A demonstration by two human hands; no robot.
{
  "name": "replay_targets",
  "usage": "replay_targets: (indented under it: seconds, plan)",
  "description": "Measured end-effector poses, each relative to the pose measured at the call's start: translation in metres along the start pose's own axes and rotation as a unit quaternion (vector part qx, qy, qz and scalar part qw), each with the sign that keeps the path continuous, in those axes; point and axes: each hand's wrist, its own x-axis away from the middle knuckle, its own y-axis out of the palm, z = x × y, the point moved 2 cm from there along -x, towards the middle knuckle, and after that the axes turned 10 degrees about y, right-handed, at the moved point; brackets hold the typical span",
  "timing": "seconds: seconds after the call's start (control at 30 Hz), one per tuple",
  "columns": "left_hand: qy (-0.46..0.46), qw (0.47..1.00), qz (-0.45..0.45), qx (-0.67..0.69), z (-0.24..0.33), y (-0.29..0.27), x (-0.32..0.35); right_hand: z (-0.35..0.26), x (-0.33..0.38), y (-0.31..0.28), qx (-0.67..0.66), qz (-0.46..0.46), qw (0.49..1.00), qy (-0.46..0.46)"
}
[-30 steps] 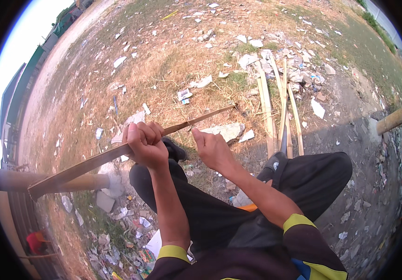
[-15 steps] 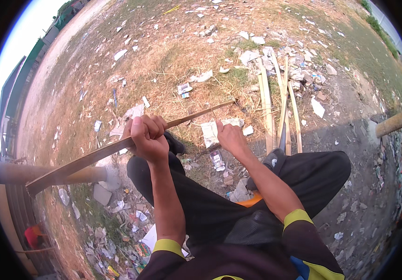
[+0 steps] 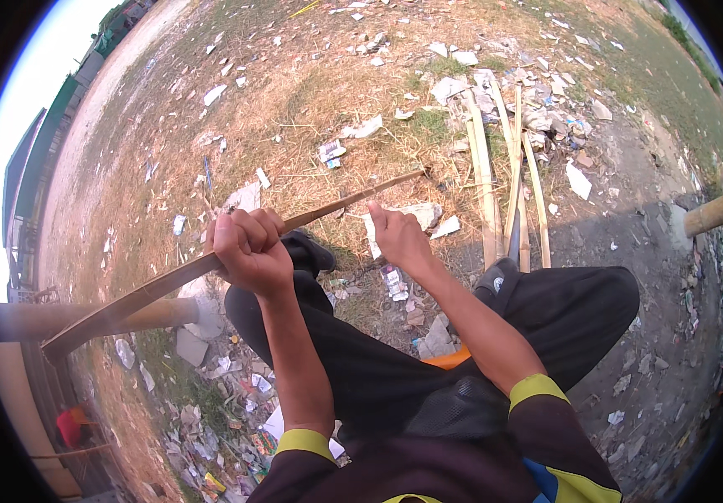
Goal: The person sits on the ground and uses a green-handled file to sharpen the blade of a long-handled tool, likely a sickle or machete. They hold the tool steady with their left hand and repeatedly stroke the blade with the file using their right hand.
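Note:
My left hand (image 3: 252, 251) is closed in a fist round a long split bamboo strip (image 3: 148, 292). The strip slants across in front of me, its wide end low at the left and its thin end out over the dry grass. Close to the strip's thinner part is my right hand (image 3: 403, 241), its index finger reaching up towards the edge and its other fingers curled. Whatever those curled fingers may hold is hidden. Several pale bamboo strips (image 3: 485, 184) lie on the ground ahead to the right, with a grey, pointed, blade-like thing (image 3: 514, 235) among their near ends.
My bent legs in black trousers (image 3: 563, 323) spread to both sides, with a dark shoe (image 3: 496, 281) near the strips. Round poles stand at left (image 3: 152, 314) and right (image 3: 716, 211). Paper scraps and rubble litter the ground. A red shape (image 3: 69, 427) shows at far lower left.
Both hands have shifted slightly left in the picture, and the right has moved a little up beside the strip. My left hand keeps its hold on the bamboo.

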Motion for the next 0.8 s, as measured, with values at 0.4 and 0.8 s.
replay_targets:
  seconds: [0.4,0.8]
  plan:
    - [0.001,1.000,-0.015,0.010,-0.001,-0.001,0.001,0.010,-0.012,-0.002,0.021,-0.049,0.999,0.000]
    - [-0.007,1.000,-0.018,0.018,-0.003,-0.006,-0.001,0.048,-0.050,0.007,0.068,-0.015,0.997,0.027]
